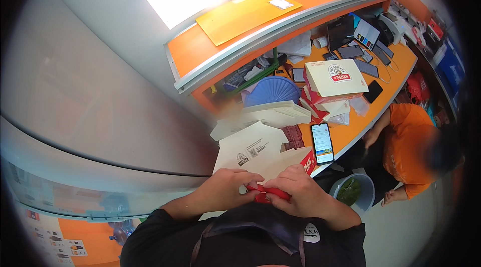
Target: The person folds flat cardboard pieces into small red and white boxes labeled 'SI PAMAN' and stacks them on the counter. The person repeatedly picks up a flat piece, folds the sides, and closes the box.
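1. Biggest thing in shot: the orange counter [350, 131], sweeping from twelve o'clock round to three, with a raised orange shelf [200, 51] above it carrying a yellow envelope [245, 14] at about twelve.
2. Over at three to four o'clock, a second person in an orange shirt [408, 141] sits low beside the counter, one hand near the counter edge; a grey bucket [356, 192] with something green inside stands at their feet.
3. Middle of the frame, a closed white carton with a red emblem [336, 79] sits on top of a pile of red-and-white boxes; just at its nine o'clock lies a blue ribbed fan-shaped lid [273, 90].
4. Below that, a spread of flat white unfolded cartons [250, 149] leans off the counter toward the wearer.
5. A phone with its screen lit [322, 143] lies on the counter edge, at three o'clock from those flat cartons; several dark phones lie further up near one o'clock.
6. Now the action, at six o'clock: left hand [228, 187] and right hand [298, 192] meet, fingers curled, both pinching the small red folded card piece [265, 194], held between them right against the chest, just below the flat cartons.
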A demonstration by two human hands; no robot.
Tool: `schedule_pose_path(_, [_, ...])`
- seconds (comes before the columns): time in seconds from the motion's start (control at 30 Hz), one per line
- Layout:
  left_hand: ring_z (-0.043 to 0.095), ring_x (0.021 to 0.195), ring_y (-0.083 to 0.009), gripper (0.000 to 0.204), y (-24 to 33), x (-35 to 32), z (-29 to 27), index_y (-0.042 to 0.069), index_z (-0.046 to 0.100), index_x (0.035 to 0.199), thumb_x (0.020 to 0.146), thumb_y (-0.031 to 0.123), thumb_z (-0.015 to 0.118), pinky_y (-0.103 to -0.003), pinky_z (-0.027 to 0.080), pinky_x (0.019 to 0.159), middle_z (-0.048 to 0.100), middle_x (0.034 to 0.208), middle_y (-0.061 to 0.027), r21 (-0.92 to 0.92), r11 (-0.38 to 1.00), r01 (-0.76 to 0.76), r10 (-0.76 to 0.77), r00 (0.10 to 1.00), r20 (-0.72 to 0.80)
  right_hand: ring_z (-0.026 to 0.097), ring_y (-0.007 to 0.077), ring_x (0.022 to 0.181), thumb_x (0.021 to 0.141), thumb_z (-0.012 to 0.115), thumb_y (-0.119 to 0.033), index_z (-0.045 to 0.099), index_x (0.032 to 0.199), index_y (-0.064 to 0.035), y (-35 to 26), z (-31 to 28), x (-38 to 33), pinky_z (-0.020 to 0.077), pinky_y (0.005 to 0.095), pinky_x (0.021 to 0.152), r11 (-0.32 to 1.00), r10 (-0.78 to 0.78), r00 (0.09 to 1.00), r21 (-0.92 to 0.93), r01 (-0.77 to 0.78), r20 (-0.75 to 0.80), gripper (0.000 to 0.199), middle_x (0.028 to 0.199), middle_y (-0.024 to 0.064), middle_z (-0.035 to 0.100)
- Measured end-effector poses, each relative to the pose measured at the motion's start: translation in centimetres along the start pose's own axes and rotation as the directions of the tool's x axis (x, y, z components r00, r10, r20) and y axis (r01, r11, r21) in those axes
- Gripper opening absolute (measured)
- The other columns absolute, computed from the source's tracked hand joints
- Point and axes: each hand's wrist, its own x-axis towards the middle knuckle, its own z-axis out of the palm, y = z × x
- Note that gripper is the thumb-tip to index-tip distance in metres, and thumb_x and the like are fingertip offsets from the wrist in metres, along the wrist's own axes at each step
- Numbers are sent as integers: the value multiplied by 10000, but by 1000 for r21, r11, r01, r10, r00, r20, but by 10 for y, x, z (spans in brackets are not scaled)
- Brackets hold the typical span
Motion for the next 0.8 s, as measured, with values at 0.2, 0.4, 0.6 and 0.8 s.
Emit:
schedule_pose_path(0.2, [752, 885, -283, 363, -4, 3, 2, 53, 722, 1202, 860, 133, 813, -379, 599, 825, 776, 967, -123, 6, 998, 65, -65, 996, 56, 638, 246, 942, 879, 779, -130, 690, 1119, -80, 1, 8, -2, 429, 391, 898, 999, -51, 998, -4, 51, 36, 261, 938, 63, 678])
schedule_pose_path(0.4, [753, 900, -273, 370, -8, 1, 0, 67, 722, 1189, 835, 85, 828, -369, 595, 818, 783, 972, -76, -48, 999, -13, 15, 1000, 28, 638, 247, 949, 866, 779, -121, 686, 1119, -84, 5, 14, -1, 432, 393, 895, 997, -72, 997, 17, 71, 14, 273, 940, 62, 676])
schedule_pose_path(0.6, [758, 867, -214, 288, 1, -2, 10, 87, 750, 1050, 806, 141, 894, -333, 601, 803, 780, 974, -25, 19, 995, -101, 102, 987, -126, 645, 277, 939, 870, 791, -129, 686, 1131, -81, 6, 6, 2, 442, 405, 904, 994, -43, 999, 103, 46, -26, 286, 959, 79, 682])
schedule_pose_path(0.8, [668, 1232, -327, 322, -11, -16, 18, 73, 705, 1198, 901, 107, 826, -414, 566, 987, 638, 1384, -174, 375, 804, -462, 595, 600, -535, 656, 296, 891, 884, 787, -142, 698, 1094, -70, 2, -5, -1, 455, 415, 886, 997, 4, 990, 78, 7, -141, 239, 940, 99, 692])
